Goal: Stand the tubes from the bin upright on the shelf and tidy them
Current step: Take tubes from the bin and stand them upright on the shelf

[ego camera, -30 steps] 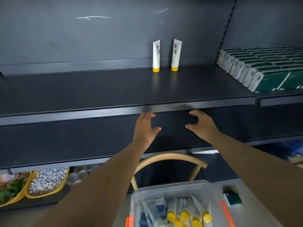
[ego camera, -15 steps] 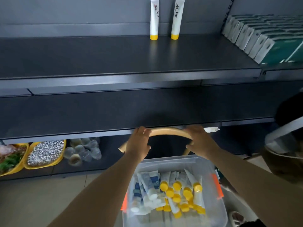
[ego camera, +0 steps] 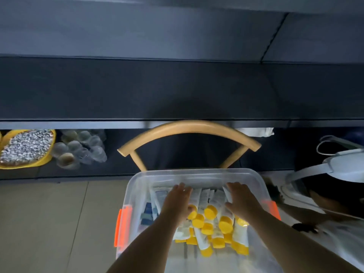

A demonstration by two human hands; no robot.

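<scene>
A clear plastic bin (ego camera: 137,186) with orange latches sits on a chair below me. Inside lies a loose heap of several white tubes with yellow caps (ego camera: 210,212). My left hand (ego camera: 177,201) reaches into the bin, fingers spread over the tubes at the left of the heap. My right hand (ego camera: 241,200) is also inside, fingers spread flat over tubes at the right. Neither hand visibly grips a tube. Dark shelves (ego camera: 177,89) fill the upper view; the standing tubes are out of frame.
The chair's curved wooden back (ego camera: 189,128) rises just beyond the bin. On a low shelf at left stand a yellow tray of silvery pieces (ego camera: 25,148) and clear cups (ego camera: 82,148). Another person with white headgear (ego camera: 342,168) is at the right. Tiled floor lies left.
Both hands dropped from in front of the shelves, past the chair back, down into the bin. My view tilted downward, so the two tubes standing on the shelf left the frame.
</scene>
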